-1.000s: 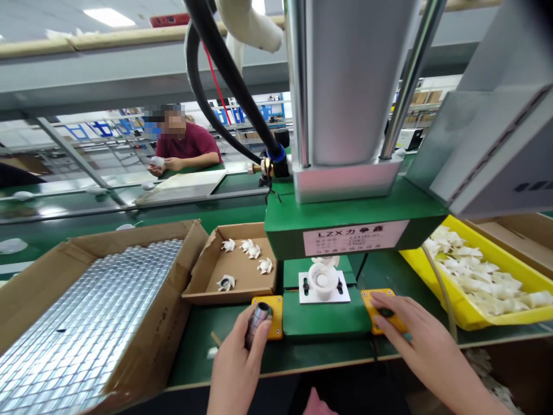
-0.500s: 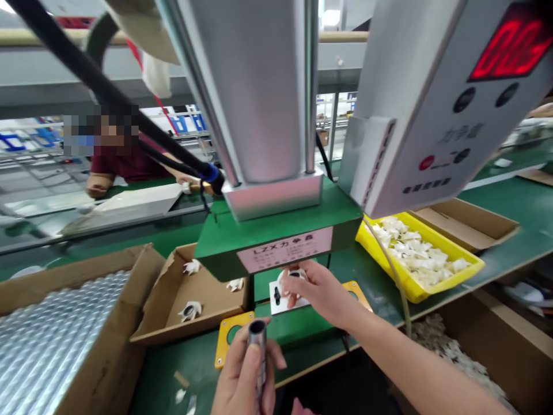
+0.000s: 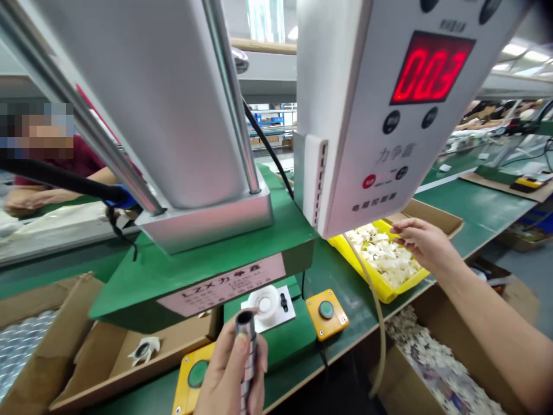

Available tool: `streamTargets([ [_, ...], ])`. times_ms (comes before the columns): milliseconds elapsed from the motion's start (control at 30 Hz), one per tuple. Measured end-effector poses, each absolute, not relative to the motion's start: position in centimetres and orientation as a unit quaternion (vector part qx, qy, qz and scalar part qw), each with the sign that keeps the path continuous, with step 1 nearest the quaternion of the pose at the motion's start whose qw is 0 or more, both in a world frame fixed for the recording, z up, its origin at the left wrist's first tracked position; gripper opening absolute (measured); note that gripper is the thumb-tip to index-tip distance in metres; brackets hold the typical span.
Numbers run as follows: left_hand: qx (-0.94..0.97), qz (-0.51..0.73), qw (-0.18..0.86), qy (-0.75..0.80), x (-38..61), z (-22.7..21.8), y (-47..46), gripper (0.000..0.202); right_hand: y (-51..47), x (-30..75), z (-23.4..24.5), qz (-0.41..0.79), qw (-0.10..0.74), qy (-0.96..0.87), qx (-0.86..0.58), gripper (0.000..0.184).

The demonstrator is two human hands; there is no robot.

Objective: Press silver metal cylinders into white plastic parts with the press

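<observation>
A column of short metal rings [image 3: 246, 340] stands upright in my left hand [image 3: 228, 369], the thumb pressed along its side and the hollow top end showing. Just beyond it, the press fixture holds a round white plastic piece [image 3: 264, 305] on a white plate [image 3: 287, 308], beneath the green press head [image 3: 280, 230]. My right hand [image 3: 425, 245] is over the far right side of a yellow bin [image 3: 391, 297] heaped with white plastic parts [image 3: 384, 253]. Its fingers reach forward, loosely bent, and no part shows in them.
Orange button boxes [image 3: 330, 331] flank the fixture. At left are a carton with finned white parts [image 3: 144, 350] and a box of metal rings [image 3: 26, 346]. A controller [image 3: 367, 173] overhangs the bench, a hose [image 3: 375, 300] hangs in front of the bin, and a co-worker sits opposite.
My right hand has left the fixture and moved right to the yellow bin. A round white piece now shows on the fixture. The view has turned right; my left hand still holds the rings.
</observation>
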State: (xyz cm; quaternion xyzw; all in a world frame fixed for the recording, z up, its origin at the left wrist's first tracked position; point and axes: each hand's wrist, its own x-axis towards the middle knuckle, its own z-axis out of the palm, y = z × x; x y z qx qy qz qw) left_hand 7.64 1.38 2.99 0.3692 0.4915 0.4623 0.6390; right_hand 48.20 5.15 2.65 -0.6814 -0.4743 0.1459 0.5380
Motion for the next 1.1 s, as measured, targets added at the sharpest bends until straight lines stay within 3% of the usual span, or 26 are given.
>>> streamTargets([
  [133,0.359,0.463,0.653,0.48,8.7,3.5,2.5,0.05,7.1,52.1,1.1,0.024,0.416,-0.522,-0.745,0.024],
  [267,0.388,0.463,0.652,0.458,10.0,4.1,2.8,0.043,9.0,52.4,-1.3,-0.025,0.29,-0.582,-0.759,0.026],
  [467,0.392,0.475,0.671,0.412,10.7,4.4,3.1,0.038,10.3,52.0,-2.8,-0.073,0.208,-0.621,-0.752,0.033],
  [633,0.416,0.483,0.666,0.388,10.5,3.7,4.3,0.032,9.9,51.6,-1.8,-0.116,0.223,-0.608,-0.753,0.035],
  [800,0.446,0.477,0.656,0.379,10.5,3.8,5.1,0.035,7.8,49.3,0.5,-0.129,0.294,-0.586,-0.744,0.041],
  [967,0.4,0.497,0.679,0.363,10.6,3.8,3.8,0.027,4.2,39.6,3.3,0.081,0.45,-0.625,-0.632,0.037],
  [1100,0.3,0.516,0.733,0.325,9.6,3.3,2.2,0.029,3.8,30.1,4.2,0.262,0.436,-0.689,-0.516,0.032],
])
